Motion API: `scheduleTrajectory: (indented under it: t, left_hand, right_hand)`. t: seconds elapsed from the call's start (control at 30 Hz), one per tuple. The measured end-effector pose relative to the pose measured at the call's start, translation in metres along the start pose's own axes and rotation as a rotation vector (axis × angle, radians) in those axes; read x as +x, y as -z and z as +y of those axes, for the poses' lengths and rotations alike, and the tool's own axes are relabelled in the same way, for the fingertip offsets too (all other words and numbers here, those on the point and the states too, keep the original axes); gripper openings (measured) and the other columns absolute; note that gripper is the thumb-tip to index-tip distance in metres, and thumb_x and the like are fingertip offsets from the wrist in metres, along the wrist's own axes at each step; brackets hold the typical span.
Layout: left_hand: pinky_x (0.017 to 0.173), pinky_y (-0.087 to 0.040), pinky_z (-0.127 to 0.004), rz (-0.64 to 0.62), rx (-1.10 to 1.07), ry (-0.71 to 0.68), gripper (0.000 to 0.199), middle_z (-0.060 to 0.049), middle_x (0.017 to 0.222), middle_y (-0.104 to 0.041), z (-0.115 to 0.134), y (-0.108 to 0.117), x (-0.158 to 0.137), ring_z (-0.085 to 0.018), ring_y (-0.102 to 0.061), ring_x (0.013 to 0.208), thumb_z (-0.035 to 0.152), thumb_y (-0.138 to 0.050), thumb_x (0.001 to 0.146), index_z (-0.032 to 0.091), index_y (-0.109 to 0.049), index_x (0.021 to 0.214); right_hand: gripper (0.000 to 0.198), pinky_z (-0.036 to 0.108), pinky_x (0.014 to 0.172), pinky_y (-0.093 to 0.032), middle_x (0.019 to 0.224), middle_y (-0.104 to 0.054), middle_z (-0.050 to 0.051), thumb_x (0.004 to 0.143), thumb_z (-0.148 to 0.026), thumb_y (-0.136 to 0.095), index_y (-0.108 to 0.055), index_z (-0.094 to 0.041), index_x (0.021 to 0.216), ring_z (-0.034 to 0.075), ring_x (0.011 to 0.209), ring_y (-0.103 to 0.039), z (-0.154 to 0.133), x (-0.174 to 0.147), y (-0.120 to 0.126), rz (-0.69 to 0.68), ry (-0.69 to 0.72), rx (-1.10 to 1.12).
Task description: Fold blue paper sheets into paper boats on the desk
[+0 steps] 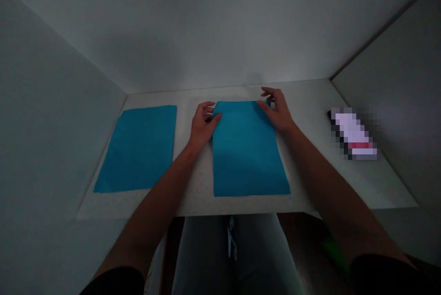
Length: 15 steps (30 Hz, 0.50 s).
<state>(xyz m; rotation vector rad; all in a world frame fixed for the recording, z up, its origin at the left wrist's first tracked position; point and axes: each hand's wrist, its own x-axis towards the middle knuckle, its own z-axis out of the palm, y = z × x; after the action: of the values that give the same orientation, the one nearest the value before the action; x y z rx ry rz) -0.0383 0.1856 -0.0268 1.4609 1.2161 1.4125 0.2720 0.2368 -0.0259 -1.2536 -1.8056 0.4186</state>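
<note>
Watching remotely, I see the left hand [201,126] and right hand [280,112] apart at the far corners of a blue rectangular sheet [246,152] lying on the white counter [306,102] — thumbs [216,120] over its surface, though I cannot tell whether either hand pinches it. A second blue sheet [139,148] lies to the left, partly behind the left forearm [165,198] — and a pixelated smartphone [354,134] rests at the counter's right side.

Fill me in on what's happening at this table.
A person has the left hand and right hand at the far corners of the middle sheet, which is blue and lies on the table. Another blue sheet lies to its left. A blurred phone lies at the right.
</note>
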Motion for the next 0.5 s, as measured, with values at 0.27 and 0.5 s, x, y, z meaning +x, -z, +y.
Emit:
scheduleTrajectory:
  t: [0.27, 0.5]
  left_hand:
    - [0.067, -0.057, -0.026, 0.031, -0.117, -0.012, 0.058, -0.003, 0.109, -0.078, -0.007, 0.011, 0.014, -0.015, -0.073, 0.079, 0.049, -0.093, 0.087, 0.028, -0.066, 0.134]
    - [0.081, -0.063, -0.03, 0.038, -0.157, -0.034, 0.046, -0.004, 0.098, -0.08, -0.016, 0.018, 0.021, -0.018, -0.078, 0.09, 0.054, -0.096, 0.085, 0.026, -0.077, 0.115]
  right_hand:
    - [0.058, 0.048, 0.091, -0.066, 0.111, -0.083, 0.007, 0.08, -0.072, -0.092, -0.08, -0.029, 0.116, 0.03, 0.101, -0.077, -0.016, -0.004, -0.004, -0.05, -0.266, 0.46]
    - [0.045, 0.045, 0.083, -0.07, 0.106, -0.087, 0.004, 0.08, -0.068, -0.096, -0.085, -0.031, 0.102, 0.029, 0.093, -0.081, -0.022, -0.003, 0.009, -0.103, -0.27, 0.559]
